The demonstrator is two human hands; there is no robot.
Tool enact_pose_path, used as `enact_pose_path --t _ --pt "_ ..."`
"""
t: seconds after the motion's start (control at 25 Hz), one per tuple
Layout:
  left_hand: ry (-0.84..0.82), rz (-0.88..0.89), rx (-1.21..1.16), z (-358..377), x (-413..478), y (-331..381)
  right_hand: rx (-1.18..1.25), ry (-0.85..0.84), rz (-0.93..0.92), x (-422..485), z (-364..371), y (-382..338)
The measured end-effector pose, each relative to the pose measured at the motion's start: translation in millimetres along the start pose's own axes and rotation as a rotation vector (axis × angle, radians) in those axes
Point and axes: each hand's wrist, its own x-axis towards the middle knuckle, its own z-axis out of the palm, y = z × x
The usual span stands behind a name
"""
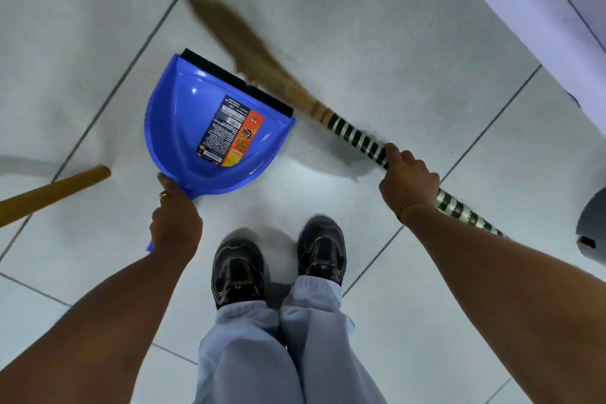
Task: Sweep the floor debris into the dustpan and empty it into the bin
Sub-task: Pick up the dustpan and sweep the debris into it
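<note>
Clearly we are mid-sweep, so far as we can judge: pan down, broom working, nothing tipped into a bin yet. Far left, a wooden pole lies on the floor, well apart from our pan side but inside any wide swing. Our left hand is clenched round the handle of the dustpan, whose black lip rests on the tiles, mouth facing away from us. The broom has its blurred bristles just beyond that lip, touching its right end. Our right hand grips the striped shaft. We cannot make out any debris on the tiles. Next we need a short pull of the bristles over the lip, pan held flat. Open tile lies ahead; a white edge bounds the right, and a grey object, perhaps the bin, sits at the far right.
</note>
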Motion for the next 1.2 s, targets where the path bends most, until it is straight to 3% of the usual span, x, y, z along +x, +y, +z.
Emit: enact_pose_path --t 0.24,0.44,0.64,0.84,1.04,1.2 --pt "-0.013 0.008 -0.019 9 0 0 -0.022 0.256 -0.129 -23 20 26" --pt "0.001 0.016 -0.024 10 -1 -3 0.061 0.047 0.064 -26 20 8" --pt "0.004 0.003 -0.02 4 -8 0 -0.01 -0.008 -0.05 -73 36 7" --pt "-0.014 -0.024 -0.121 -12 -42 14 0.339 -0.027 0.101 -113 24 9" --pt "0.019 -0.034 -0.254 -60 -108 42 0.563 0.05 0.012 -149 -25 -3" --pt "0.122 0.006 -0.284 -118 -172 84 0.754 0.13 0.105 -177 -90 13"
